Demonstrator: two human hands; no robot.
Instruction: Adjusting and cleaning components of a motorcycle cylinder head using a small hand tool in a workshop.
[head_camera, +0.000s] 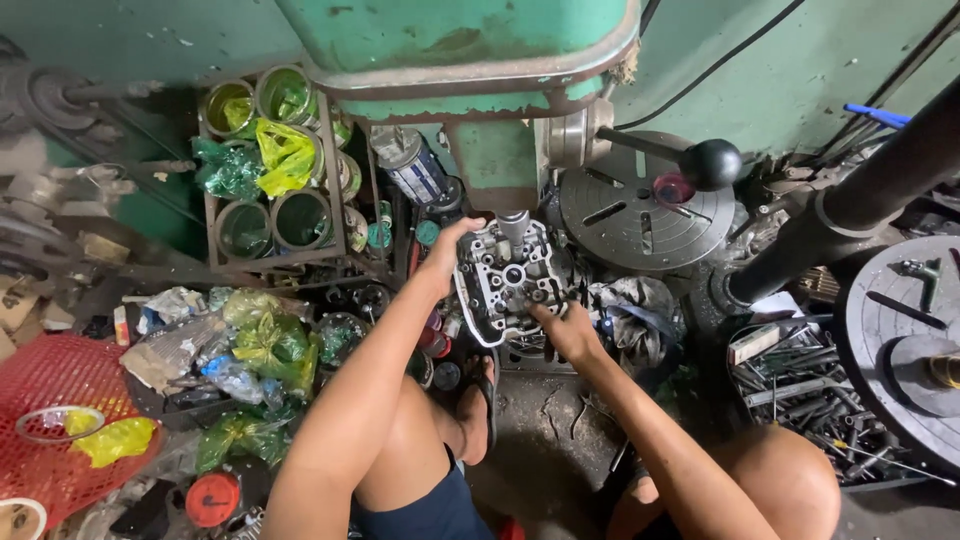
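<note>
A grey metal engine cylinder head (508, 280) with several round ports stands under the spindle (513, 226) of a green drill press (470, 60). My left hand (447, 255) grips its upper left edge. My right hand (562, 328) rests on its lower right corner, with the fingers pressed on the casting. Both forearms reach up from my bare knees at the bottom of the view.
A rack of green tins (275, 165) and plastic bags stands at the left, above a red basket (55, 405). A round slotted table (645, 205) and a black-knobbed lever (710, 165) lie at the right. A tray of tools (800, 385) sits at the lower right.
</note>
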